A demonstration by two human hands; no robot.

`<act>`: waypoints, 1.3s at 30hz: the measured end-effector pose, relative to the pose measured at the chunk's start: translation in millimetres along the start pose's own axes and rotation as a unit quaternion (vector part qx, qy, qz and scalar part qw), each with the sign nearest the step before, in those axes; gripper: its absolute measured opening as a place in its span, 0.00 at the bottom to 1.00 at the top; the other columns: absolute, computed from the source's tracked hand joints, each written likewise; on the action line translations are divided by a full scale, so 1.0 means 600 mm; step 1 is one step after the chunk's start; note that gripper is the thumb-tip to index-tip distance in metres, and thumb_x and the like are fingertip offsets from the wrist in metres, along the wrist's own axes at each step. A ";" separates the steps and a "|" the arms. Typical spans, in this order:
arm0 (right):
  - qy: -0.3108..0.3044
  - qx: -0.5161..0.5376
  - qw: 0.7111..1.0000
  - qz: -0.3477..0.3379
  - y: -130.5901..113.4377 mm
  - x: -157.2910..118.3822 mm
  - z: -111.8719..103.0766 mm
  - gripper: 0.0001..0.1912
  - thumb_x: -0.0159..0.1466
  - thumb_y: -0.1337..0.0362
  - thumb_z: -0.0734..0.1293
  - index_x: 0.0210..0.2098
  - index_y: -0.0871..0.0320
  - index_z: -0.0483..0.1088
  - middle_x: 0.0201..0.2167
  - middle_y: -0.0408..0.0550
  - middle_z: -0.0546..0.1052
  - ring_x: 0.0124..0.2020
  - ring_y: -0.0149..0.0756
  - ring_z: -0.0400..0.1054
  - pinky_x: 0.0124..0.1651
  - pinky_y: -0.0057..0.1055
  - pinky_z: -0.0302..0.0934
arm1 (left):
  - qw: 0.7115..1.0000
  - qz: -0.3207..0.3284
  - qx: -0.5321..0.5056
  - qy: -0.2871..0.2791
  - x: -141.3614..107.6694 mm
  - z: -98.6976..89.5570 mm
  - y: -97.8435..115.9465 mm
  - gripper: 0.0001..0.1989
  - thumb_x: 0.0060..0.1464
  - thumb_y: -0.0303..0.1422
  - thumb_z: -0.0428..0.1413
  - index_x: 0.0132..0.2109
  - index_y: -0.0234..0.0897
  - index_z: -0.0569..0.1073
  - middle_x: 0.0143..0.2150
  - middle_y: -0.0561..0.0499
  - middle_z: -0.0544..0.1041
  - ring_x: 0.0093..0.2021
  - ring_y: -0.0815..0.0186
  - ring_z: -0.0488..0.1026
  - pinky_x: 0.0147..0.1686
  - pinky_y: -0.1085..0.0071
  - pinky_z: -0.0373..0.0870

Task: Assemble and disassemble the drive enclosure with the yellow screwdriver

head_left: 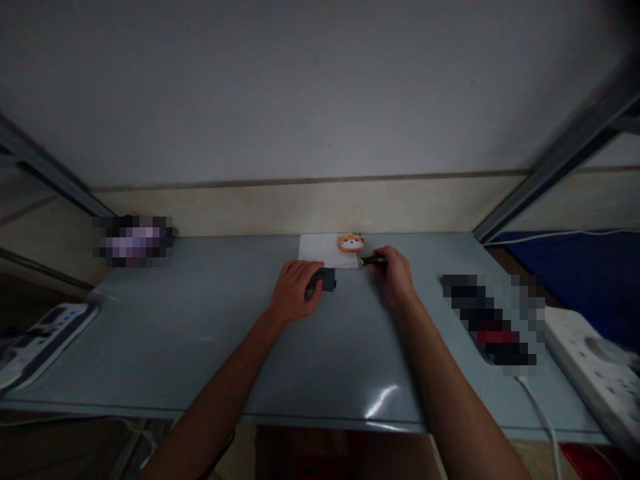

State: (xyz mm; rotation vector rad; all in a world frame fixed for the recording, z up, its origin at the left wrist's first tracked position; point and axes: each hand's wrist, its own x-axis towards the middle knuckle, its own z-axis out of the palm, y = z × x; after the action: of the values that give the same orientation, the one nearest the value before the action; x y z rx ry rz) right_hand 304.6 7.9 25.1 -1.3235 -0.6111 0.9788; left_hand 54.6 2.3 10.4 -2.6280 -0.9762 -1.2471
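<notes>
My left hand [296, 291] is closed around a small dark grey box-shaped device [328, 279] with slots in its top, resting on or just over the grey table. In my right hand [397, 275] is a screwdriver [373, 260] with a black and yellow handle, its tip pointing left toward the device. A white sheet of paper [317, 249] lies beyond my hands near the wall. On the right part of the paper sits an orange and white animal-face item [351, 243].
Power strips stand at the far left [53, 340] and far right [595, 360] of the table [175, 347]. A blurred-out phone-like object [487, 320] with a white cable lies at the right, and a blurred purple object [134, 241] at the back left. Metal posts flank the table.
</notes>
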 end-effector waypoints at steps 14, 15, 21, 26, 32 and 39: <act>0.004 -0.013 1.000 -0.016 -0.004 -0.004 0.003 0.07 0.53 0.59 0.68 0.23 0.55 0.72 0.20 0.41 0.71 0.22 0.30 0.60 0.23 0.29 0.51 | 1.000 0.009 0.003 -0.018 0.002 -0.004 0.001 0.21 0.67 0.29 0.52 0.65 0.39 0.70 0.53 0.43 0.81 0.50 0.57 0.76 0.54 0.56 0.69; 0.004 -0.013 1.000 -0.016 -0.004 -0.003 0.002 0.07 0.54 0.59 0.68 0.23 0.55 0.72 0.21 0.41 0.71 0.22 0.30 0.61 0.23 0.29 0.51 | 1.000 0.009 0.005 -0.021 0.002 -0.004 0.000 0.21 0.67 0.29 0.52 0.65 0.39 0.70 0.53 0.43 0.81 0.50 0.57 0.76 0.54 0.56 0.69; 0.007 -0.012 1.000 -0.014 -0.005 -0.004 0.002 0.07 0.54 0.60 0.68 0.23 0.56 0.73 0.20 0.40 0.70 0.22 0.30 0.60 0.22 0.27 0.51 | 1.000 0.010 0.012 -0.025 0.001 -0.004 -0.002 0.19 0.67 0.29 0.52 0.63 0.40 0.73 0.51 0.44 0.80 0.49 0.58 0.76 0.53 0.57 0.69; 0.004 -0.012 1.000 -0.020 -0.009 -0.007 0.003 0.07 0.54 0.60 0.68 0.22 0.56 0.72 0.19 0.41 0.70 0.22 0.29 0.59 0.22 0.28 0.51 | 1.000 0.016 0.012 -0.020 0.000 -0.002 -0.003 0.17 0.67 0.29 0.52 0.60 0.40 0.75 0.50 0.45 0.80 0.49 0.59 0.76 0.52 0.58 0.70; 0.000 -0.011 1.000 -0.029 -0.004 -0.003 0.002 0.08 0.54 0.59 0.69 0.22 0.56 0.71 0.19 0.40 0.70 0.22 0.29 0.60 0.23 0.28 0.51 | 1.000 0.021 0.013 -0.019 0.000 -0.002 -0.004 0.17 0.66 0.28 0.53 0.59 0.39 0.76 0.51 0.44 0.80 0.50 0.58 0.76 0.53 0.57 0.69; 0.022 0.008 0.999 -0.035 0.000 0.001 -0.001 0.07 0.53 0.59 0.69 0.24 0.56 0.72 0.20 0.40 0.70 0.22 0.29 0.62 0.22 0.27 0.51 | 0.999 0.016 0.017 -0.027 0.001 -0.004 -0.003 0.17 0.67 0.29 0.53 0.59 0.41 0.76 0.50 0.44 0.80 0.49 0.58 0.76 0.52 0.57 0.70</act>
State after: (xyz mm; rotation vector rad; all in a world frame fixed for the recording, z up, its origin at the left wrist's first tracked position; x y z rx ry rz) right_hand 305.6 8.2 24.8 -1.2968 -0.6114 0.8937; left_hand 52.4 3.1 12.3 -2.6534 -0.9501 -1.1483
